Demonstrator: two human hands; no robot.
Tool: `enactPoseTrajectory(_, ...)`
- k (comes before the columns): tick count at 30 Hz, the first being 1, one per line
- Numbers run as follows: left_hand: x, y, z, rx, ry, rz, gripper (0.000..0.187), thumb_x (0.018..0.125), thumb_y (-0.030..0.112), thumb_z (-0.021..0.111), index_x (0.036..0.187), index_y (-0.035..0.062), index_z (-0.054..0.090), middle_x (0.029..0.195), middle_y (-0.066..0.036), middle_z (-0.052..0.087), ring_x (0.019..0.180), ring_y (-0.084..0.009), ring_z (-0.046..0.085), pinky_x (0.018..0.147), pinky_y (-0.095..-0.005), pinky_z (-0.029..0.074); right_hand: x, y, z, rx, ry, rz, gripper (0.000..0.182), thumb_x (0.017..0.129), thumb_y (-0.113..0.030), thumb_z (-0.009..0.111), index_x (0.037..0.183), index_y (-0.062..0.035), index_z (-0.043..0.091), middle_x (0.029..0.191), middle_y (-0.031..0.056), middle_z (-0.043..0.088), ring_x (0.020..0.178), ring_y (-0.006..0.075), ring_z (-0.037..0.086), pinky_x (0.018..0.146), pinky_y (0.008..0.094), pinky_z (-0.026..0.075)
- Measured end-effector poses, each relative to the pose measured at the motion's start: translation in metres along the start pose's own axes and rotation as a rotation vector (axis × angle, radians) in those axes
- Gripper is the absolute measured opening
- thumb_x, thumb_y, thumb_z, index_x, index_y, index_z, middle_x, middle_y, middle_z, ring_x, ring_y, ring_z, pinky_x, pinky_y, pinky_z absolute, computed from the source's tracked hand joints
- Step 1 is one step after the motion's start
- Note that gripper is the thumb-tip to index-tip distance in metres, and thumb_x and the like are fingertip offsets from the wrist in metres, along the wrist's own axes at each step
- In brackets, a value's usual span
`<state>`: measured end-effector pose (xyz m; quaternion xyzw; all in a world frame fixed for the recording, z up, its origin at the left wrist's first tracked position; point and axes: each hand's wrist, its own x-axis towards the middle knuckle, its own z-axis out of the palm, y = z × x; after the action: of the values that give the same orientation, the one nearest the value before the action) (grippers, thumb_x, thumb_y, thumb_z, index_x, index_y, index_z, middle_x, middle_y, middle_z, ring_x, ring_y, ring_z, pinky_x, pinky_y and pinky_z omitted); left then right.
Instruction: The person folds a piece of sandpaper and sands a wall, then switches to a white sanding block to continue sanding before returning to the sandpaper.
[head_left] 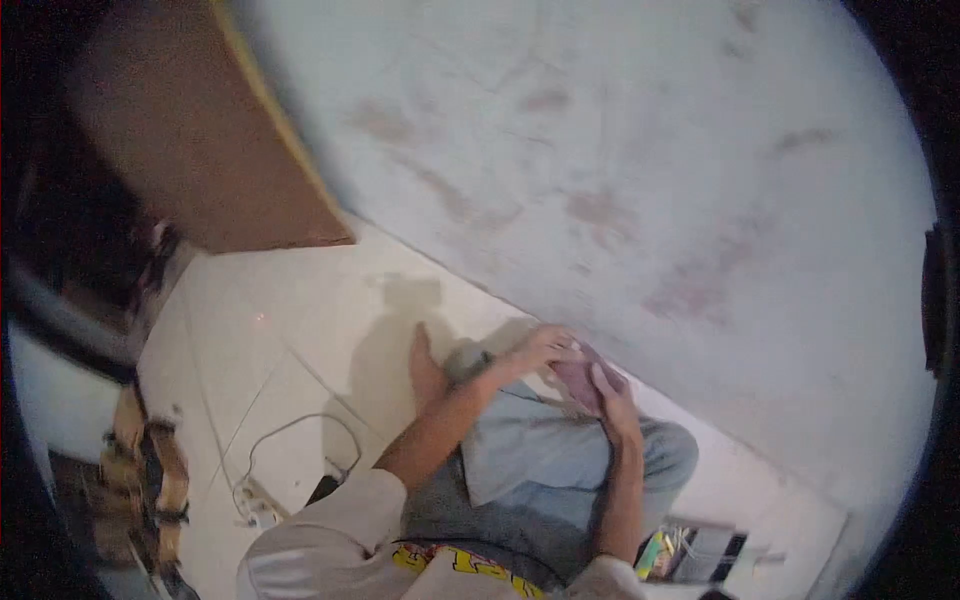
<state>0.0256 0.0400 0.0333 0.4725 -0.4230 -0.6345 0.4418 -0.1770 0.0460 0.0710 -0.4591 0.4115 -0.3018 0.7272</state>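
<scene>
1. Clearly, the maroon sheet [578, 382] is in hand, a little right of the middle of the frame, above the lap and near the foot of the wall [700, 120].
2. The right hand [615, 398] pinches its right side, thumb laid flat on top and fingers mostly hidden beneath.
3. The left hand [540, 350] meets its upper left edge with fingers bent over it; whether they press together on it, I cannot tell.
4. As for progress, the sheet looks to be at a handling stage, held between both hands and apart from the wall. Whether it is being folded, turned or just steadied cannot be judged here.
5. The wall, filling the upper right, carries scattered reddish-brown marks from the upper middle down towards the sheet. Its surface looks patchy rather than evenly finished; how much of it has been worked cannot be told.
6. Writing: the shirt [330, 540] has bold yellow characters with some red at the bottom centre, too blurred and cut off to read. The colourful pack [658, 555] at lower right shows green and yellow, but no legible brand. No label can be made out on the sheet.
7. Also about: a cable [300, 416] loops over the floor [270, 350] at lower left, and a brown panel [210, 150] stands at upper left.
</scene>
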Motion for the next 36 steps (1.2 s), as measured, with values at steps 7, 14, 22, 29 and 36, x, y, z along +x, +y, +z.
enactPoseTrajectory(7,0.013,-0.018,-0.001,0.038,-0.052,0.032,0.031,0.08,0.013,0.073,0.107,0.0014,0.061,0.082,-0.002,0.063,0.067,-0.0102,0.06,0.045,-0.0233,0.05,0.007,0.025,-0.011,-0.157,0.098,-0.055,0.05,0.095,-0.035,0.054,0.128,0.0035,0.051,0.12,0.0111,0.059,0.107,0.0192,0.055,0.094,0.0311,0.042)
enactPoseTrajectory(14,0.012,-0.016,0.002,0.079,-0.016,0.146,0.029,0.082,0.013,0.073,0.104,-0.0003,0.061,0.074,-0.002,0.06,0.057,-0.0087,0.056,0.041,-0.0226,0.045,0.001,0.014,-0.004,-0.188,0.083,-0.073,0.047,0.099,-0.032,0.048,0.127,0.0053,0.051,0.117,0.0116,0.061,0.106,0.0182,0.054,0.094,0.0309,0.041)
enactPoseTrajectory(22,0.01,-0.011,0.002,0.107,-0.074,0.176,0.028,0.083,0.013,0.071,0.103,-0.0034,0.061,0.076,-0.005,0.061,0.051,-0.0095,0.054,0.041,-0.0233,0.043,0.012,0.037,-0.016,-0.218,0.104,-0.173,0.042,0.097,-0.028,0.05,0.123,0.0043,0.055,0.113,0.0118,0.062,0.101,0.018,0.056,0.091,0.03,0.042)
enactPoseTrajectory(29,0.015,-0.018,0.003,0.079,-0.045,0.116,0.032,0.085,0.018,0.07,0.106,-0.0046,0.06,0.081,-0.006,0.062,0.051,-0.0097,0.054,0.04,-0.0236,0.044,0.011,0.033,-0.018,-0.149,0.211,-0.234,0.039,0.096,-0.027,0.053,0.117,0.0052,0.058,0.109,0.0126,0.065,0.098,0.0202,0.059,0.088,0.031,0.044)
enactPoseTrajectory(36,0.03,-0.04,-0.008,0.198,0.106,-0.008,0.036,0.086,0.022,0.066,0.113,-0.0011,0.06,0.095,-0.011,0.064,0.053,-0.0107,0.056,0.036,-0.0247,0.044,-0.043,-0.038,-0.004,-0.66,0.943,-0.74,0.033,0.098,-0.009,0.041,0.126,0.0042,0.052,0.121,0.022,0.059,0.114,0.0314,0.056,0.096,0.034,0.041)
